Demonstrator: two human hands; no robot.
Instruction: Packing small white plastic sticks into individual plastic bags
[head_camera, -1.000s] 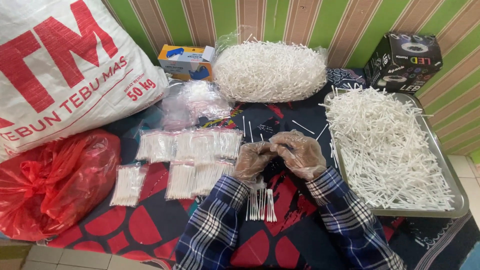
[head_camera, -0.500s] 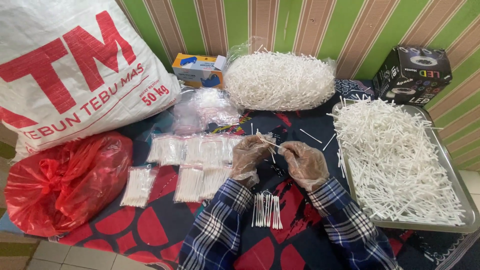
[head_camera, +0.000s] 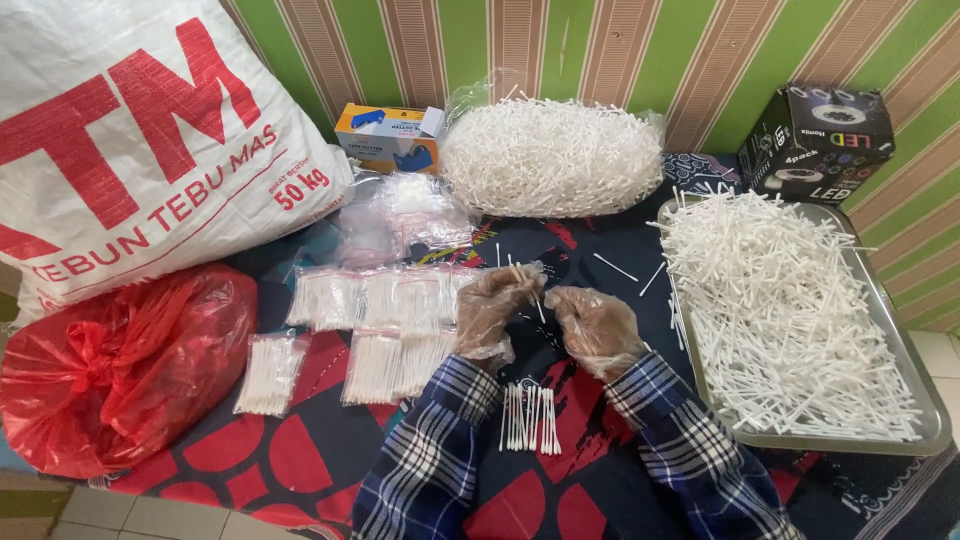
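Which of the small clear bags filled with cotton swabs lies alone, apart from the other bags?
The filled bag farthest left, beside the red plastic bag. It lies separate on the cloth, while the other filled bags overlap in two rows by the left hand.

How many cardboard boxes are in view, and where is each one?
2. An orange and blue box stands by the striped wall, left of the clear bag of cotton swabs. A black box stands behind the metal tray. Others may be hidden behind the sack.

A wall (head_camera: 640, 50) of green and brown vertical stripes stands behind. A dark cloth (head_camera: 300, 450) with red shapes covers the surface. Pale tiles (head_camera: 120, 512), probably floor, show at the lower left edge.
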